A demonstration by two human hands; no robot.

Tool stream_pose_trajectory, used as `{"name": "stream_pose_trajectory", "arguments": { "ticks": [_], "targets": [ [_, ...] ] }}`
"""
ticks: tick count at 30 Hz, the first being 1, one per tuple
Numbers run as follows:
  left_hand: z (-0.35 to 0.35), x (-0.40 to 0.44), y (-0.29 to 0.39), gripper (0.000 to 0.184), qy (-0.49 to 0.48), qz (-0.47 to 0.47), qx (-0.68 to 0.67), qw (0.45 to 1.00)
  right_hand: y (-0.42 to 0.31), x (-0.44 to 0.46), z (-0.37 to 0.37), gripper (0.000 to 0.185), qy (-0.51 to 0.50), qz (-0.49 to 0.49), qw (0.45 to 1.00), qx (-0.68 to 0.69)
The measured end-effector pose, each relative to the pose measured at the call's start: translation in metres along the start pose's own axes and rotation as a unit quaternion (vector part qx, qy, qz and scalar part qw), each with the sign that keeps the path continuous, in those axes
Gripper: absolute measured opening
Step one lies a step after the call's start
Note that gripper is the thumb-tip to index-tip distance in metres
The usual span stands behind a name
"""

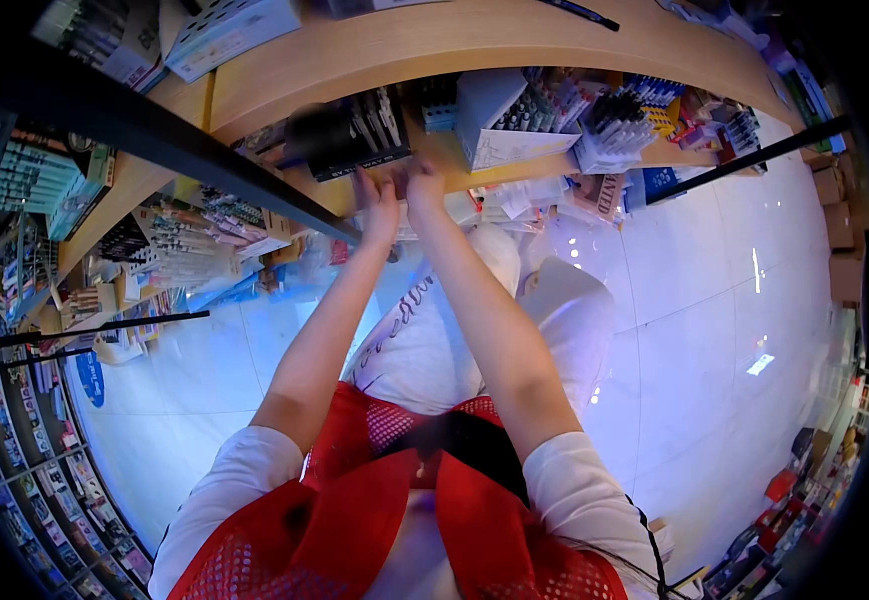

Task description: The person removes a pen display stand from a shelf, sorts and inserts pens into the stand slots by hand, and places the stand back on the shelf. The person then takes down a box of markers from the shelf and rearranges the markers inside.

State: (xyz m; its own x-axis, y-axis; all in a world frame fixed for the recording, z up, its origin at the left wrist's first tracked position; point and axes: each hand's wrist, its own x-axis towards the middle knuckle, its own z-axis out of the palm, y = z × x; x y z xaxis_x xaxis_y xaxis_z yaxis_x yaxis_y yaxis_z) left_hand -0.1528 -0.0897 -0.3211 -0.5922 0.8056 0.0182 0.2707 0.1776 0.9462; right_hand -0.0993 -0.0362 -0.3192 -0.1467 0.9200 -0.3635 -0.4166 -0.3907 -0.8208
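Note:
Both my hands reach to the front of a wooden shelf. My left hand (379,203) is just below a black display box (362,165) of pens with white lettering along its front edge. Its fingers look apart, with nothing visible between them. Close beside it, my right hand (422,187) is at the shelf edge by the box's right corner. The right fingers are blurred and partly turned away, so their grip cannot be made out. Left of the pens, a dark round shape (316,135) is smeared.
A white box of pens (524,145) and a tray of pens (614,130) stand to the right. A dark post (244,185) slants down on the left, near my left hand. Plastic-wrapped packs (514,205) are below the shelf. Pale tiles (694,290) cover the floor.

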Motion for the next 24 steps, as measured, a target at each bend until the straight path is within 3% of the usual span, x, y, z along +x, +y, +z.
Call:
{"name": "stream_pose_trajectory", "arguments": {
  "ticks": [1,4,6,7,9,12,13,16,19,22,24],
  "targets": [
    [-0.001,0.005,-0.005,0.065,-0.019,0.002,-0.004,1.0,-0.002,-0.003,-0.009,0.043,-0.002,-0.011,0.999,-0.048],
    [-0.001,0.01,0.003,0.053,-0.029,0.011,0.041,0.999,-0.009,-0.024,-0.038,0.032,0.048,-0.043,0.992,0.11],
    [0.002,0.01,0.005,0.046,-0.048,0.052,-0.015,0.997,-0.018,-0.033,-0.054,0.032,0.161,-0.177,0.971,0.006],
    [0.005,0.009,0.015,0.046,-0.045,0.104,0.035,0.993,-0.027,-0.037,-0.058,0.032,0.215,-0.241,0.945,-0.046],
    [0.006,0.005,0.044,0.046,-0.038,0.202,0.136,0.969,-0.075,-0.055,-0.051,0.034,0.211,-0.352,0.903,-0.13],
    [0.013,0.022,0.042,0.047,-0.077,0.229,0.227,0.943,-0.104,-0.042,-0.061,0.042,0.134,-0.443,0.842,-0.277],
    [0.014,0.028,0.039,0.048,-0.08,0.245,0.231,0.938,-0.112,-0.037,-0.062,0.045,0.098,-0.46,0.82,-0.328],
    [0.017,0.041,0.034,0.048,-0.084,0.287,0.249,0.921,-0.13,-0.035,-0.061,0.041,0.09,-0.401,0.842,-0.351],
    [0.017,0.043,0.038,0.048,-0.089,0.301,0.282,0.907,-0.132,-0.026,-0.059,0.04,0.123,-0.416,0.792,-0.43],
    [0.015,0.042,0.049,0.047,-0.102,0.301,0.314,0.895,-0.135,-0.03,-0.05,0.04,0.129,-0.438,0.779,-0.43],
    [0.012,0.044,0.054,0.046,-0.098,0.302,0.336,0.887,-0.132,-0.036,-0.045,0.04,0.112,-0.416,0.8,-0.417]
  ]
}}
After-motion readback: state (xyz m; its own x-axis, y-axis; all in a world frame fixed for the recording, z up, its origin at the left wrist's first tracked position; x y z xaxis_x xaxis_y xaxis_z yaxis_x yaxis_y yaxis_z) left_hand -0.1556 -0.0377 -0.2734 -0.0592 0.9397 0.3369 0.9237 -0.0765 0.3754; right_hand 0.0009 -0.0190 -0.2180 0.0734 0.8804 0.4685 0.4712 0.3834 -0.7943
